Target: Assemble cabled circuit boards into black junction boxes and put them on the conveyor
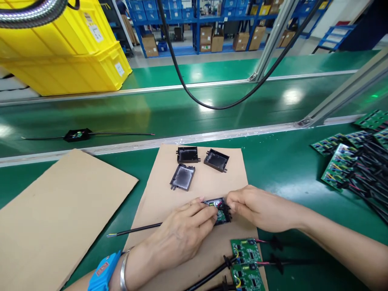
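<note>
A black plastic case [223, 218] with a green circuit board inside lies on a cardboard sheet [160, 182]. My left hand [189, 228] lies over its left part, fingertips pressing on the case and board. At the right edge of the case, my right hand [250, 204] pinches something at the black cable end; the fingers hide what it is. A black cable [139, 229] with bare wire ends comes out to the left from under my left hand. Beyond the hands sit an open black case [182, 177], a second one [187, 154] and a third [216, 160].
Green circuit boards with cables [246, 250] lie near the front edge, and a pile of wired boards [339, 165] is at the right. Another cardboard sheet [66, 210] lies left. A wired case [77, 135] rests on the conveyor, near yellow crates [81, 72]. A cable [218, 108] hangs ahead.
</note>
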A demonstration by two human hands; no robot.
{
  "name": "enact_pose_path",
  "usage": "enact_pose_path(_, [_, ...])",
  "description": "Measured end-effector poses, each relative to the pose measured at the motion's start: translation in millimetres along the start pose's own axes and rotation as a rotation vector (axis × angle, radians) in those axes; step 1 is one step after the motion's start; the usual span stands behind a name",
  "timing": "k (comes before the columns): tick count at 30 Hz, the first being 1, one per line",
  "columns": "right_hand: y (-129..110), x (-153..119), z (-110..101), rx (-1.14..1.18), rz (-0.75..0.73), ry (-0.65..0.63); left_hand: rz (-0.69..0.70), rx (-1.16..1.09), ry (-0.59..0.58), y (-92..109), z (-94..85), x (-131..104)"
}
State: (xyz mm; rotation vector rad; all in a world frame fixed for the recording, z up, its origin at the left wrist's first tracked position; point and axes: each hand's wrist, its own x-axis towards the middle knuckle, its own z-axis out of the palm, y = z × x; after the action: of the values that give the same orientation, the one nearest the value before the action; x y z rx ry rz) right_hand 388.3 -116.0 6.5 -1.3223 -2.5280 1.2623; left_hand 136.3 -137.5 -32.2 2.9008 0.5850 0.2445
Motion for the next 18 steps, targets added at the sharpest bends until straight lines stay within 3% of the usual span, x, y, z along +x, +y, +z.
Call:
enact_pose_path(5, [5.1,14.4,-14.8,0.135,0.026,-0.205,0.024,0.079,-0.015,-2.5,2.0,-2.5])
enact_pose_path(11, [-7.9,27.9,-23.9,-0.032,0.143,-0.365,0.021,0.032,-0.063,0.0,-2.5,1.2])
enact_pose_path(15, [-14.6,24.8,-21.5,-0.127,0.171,-0.291,-0.022,0.007,-0.067,4.1,-6.1,5.7])
enact_pose_path(18, [-12.2,11.2,-10.1,-0.196,0.090,-0.110,-0.034,0.003,-0.060,8.2,-8.0,7.1])
